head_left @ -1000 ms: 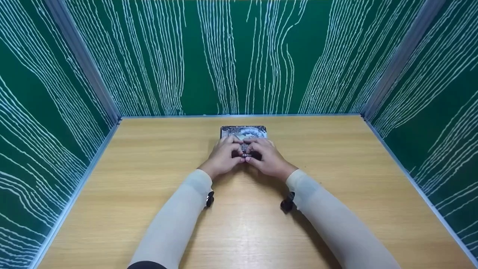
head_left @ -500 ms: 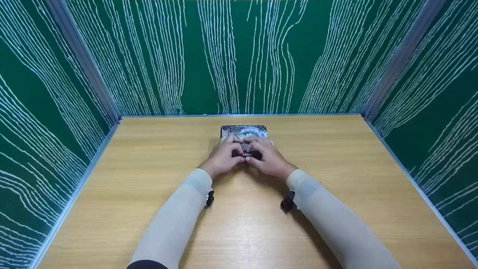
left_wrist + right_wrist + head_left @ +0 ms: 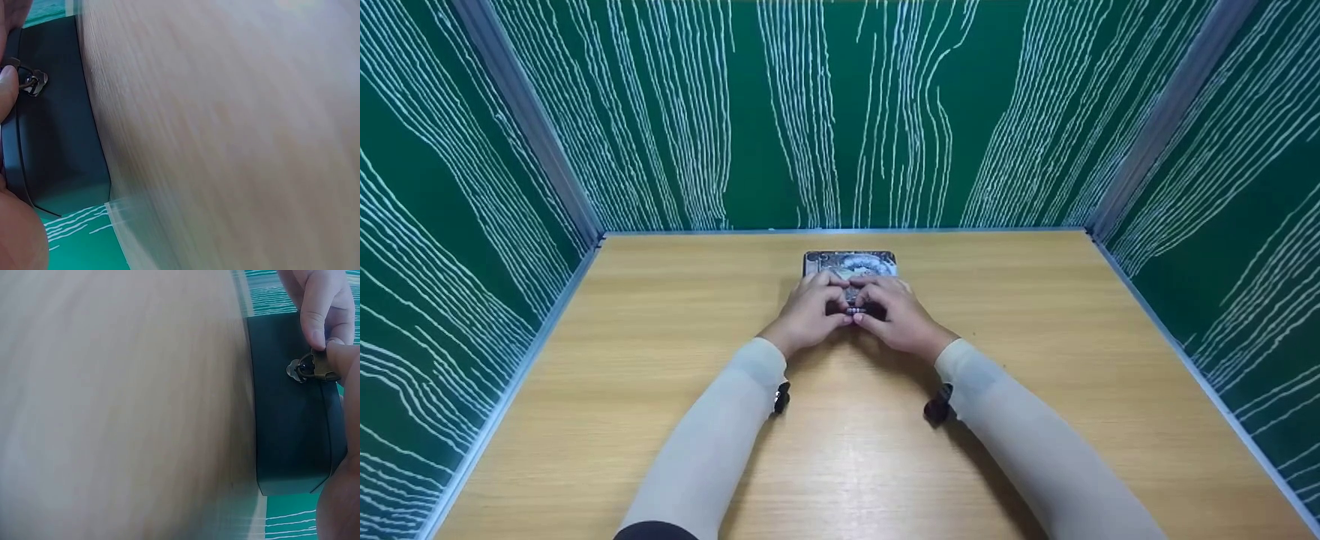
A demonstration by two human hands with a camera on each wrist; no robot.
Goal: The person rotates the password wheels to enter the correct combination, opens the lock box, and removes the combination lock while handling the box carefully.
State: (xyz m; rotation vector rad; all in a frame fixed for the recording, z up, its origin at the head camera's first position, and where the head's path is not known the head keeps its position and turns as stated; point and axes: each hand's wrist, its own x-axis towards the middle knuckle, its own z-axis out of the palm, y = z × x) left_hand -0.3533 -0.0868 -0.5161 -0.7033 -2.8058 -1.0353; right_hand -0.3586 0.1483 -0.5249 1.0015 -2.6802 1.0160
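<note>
A dark box [image 3: 851, 262] with a patterned lid sits on the table. In the right wrist view, a bronze-coloured padlock [image 3: 320, 367] hangs by its shackle from a metal catch [image 3: 293, 371] on the box's front [image 3: 288, 433]. Small dials seem to show on its edge in the head view. My left hand [image 3: 810, 311] pinches one end of the padlock, thumb in front. From the other side, my right hand [image 3: 901, 319] pinches it too, the two thumbs nearly meeting. Fingers of both hands lie over the lid and hide part of it.
Around the box spreads a light wooden table [image 3: 847, 450]. Green panels [image 3: 742, 112] with white wavy lines enclose the back and both sides, joined by grey corner posts [image 3: 529, 112].
Both hands stay in place on the padlock. The box has not visibly moved.
</note>
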